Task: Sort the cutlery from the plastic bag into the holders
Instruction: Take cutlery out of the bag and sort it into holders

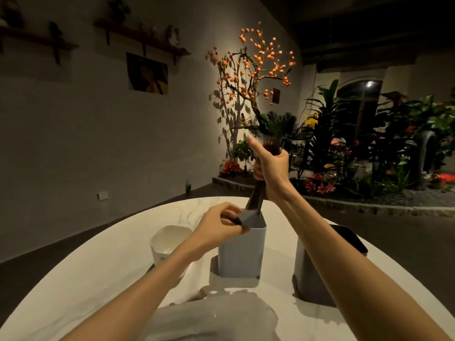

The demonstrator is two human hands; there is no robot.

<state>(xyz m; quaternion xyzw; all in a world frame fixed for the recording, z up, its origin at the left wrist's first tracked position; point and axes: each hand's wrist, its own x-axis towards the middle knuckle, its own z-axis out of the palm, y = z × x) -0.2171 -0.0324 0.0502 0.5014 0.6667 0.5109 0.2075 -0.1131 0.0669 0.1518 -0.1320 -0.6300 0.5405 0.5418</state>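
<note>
The right hand [270,173], raised at the centre of the frame, is gripping a bundle of forks [261,185] with its fingers wrapped round the dark handles and the thumb sticking up; the tines are showing just above the fist, and the handle ends are dipping into the mouth of the middle holder [242,254]. That holder, a tall pale square one, is standing on the white tabletop [98,274] in the lower centre. The left hand [219,227] is resting at the holder's near-left rim, its fingers curling round and pinching something dark there, though what exactly is too blurred to tell. To the left of the holder, a white cup [167,239] with faceted sides is sitting open and upright, partly hidden by the left forearm. At the right, behind the right forearm, another holder [310,279] is standing with a dark top edge. At the bottom centre, a grey crumpled bag [216,318] is lying on the tabletop, close to the person. Beyond the tabletop, a bare tree [256,67] with orange blossoms is rising against the lit wall, with leafy plants [369,148] filling the right of the frame.
</note>
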